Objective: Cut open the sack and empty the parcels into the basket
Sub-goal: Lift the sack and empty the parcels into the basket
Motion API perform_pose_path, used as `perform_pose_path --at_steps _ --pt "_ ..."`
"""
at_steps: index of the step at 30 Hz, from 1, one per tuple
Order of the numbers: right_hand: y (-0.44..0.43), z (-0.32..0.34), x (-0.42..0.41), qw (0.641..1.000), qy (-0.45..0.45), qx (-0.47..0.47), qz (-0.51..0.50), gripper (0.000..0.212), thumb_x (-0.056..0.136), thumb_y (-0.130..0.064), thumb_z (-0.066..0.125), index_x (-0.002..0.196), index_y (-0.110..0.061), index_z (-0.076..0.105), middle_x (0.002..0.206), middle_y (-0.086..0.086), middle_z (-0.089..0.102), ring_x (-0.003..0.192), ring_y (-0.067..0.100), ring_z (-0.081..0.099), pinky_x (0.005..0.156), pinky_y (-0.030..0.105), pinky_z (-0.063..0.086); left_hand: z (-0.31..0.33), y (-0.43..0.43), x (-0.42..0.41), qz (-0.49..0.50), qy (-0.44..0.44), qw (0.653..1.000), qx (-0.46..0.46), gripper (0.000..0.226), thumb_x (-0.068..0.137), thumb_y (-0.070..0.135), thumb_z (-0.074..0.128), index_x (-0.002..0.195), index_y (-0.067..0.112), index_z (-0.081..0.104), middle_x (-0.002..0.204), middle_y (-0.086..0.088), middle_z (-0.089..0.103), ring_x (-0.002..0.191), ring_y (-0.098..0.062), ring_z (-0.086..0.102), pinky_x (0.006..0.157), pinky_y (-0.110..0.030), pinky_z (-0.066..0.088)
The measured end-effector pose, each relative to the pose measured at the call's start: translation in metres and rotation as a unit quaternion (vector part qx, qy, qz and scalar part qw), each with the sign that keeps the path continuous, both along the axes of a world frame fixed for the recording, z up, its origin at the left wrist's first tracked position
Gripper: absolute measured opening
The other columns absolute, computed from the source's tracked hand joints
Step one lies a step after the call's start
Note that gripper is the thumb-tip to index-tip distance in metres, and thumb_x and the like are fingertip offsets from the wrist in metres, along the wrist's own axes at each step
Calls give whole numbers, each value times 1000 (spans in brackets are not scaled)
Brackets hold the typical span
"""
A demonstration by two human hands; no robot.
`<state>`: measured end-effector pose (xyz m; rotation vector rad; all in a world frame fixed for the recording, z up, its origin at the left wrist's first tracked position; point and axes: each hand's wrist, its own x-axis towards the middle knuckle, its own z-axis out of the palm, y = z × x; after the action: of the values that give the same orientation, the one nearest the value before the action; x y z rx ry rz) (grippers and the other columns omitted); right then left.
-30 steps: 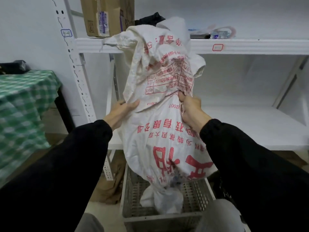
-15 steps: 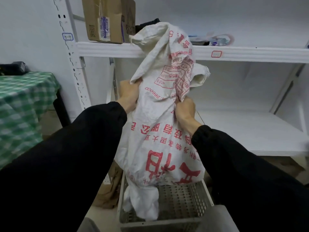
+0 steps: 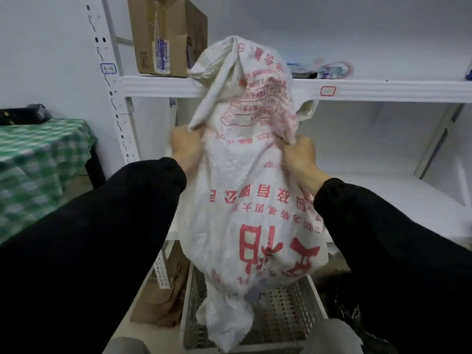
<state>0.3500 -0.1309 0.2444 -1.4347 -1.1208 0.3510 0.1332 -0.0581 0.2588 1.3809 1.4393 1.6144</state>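
Observation:
A white woven sack with red print hangs upside down in front of me, its printed characters inverted. My left hand grips the sack's left side and my right hand grips its right side, both at about mid-height. The sack's lower end droops into a grey perforated plastic basket on the floor below. A bulge of contents fills the sack's lower half. No parcel is plainly visible outside the sack.
White metal shelving stands right behind the sack, with a cardboard box on its upper shelf. A table with a green checked cloth is at left. A brown bag lies on the floor beside the basket.
My left hand has slid up the sack's left side and taken a grip level with my right hand. The sack's top has risen and swung slightly.

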Motion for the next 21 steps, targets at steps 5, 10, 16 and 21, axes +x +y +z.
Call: perform_pose_path --at_steps 5,10,16,21 --pt "1 2 6 999 -44 26 -16 19 95 -24 61 104 -10 71 91 -5 64 83 12 62 65 16 42 3 6 10 -8 -12 1000 25 28 92 25 68 99 -1 74 89 -9 71 79 -14 59 62 -26 42" --pt "9 24 10 995 -33 94 -24 23 96 -26 58 110 -11 69 100 -4 67 90 15 61 76 26 50 25 12 17 -17 -36 999 19 24 87 36 71 74 16 69 83 -3 69 83 -20 67 68 -34 53" --pt "15 27 26 991 -39 110 -64 25 96 -25 59 112 -10 70 103 -1 68 94 17 61 81 30 50 24 14 28 -63 -28 997 36 22 87 35 71 69 26 64 76 5 68 81 -19 67 72 -33 53" --pt "15 15 21 989 -105 92 -44 20 97 -14 54 104 -6 71 94 -3 68 88 18 64 70 29 51 6 18 28 -102 -43 994 19 20 91 35 67 79 20 69 79 5 70 77 -14 67 67 -29 53"
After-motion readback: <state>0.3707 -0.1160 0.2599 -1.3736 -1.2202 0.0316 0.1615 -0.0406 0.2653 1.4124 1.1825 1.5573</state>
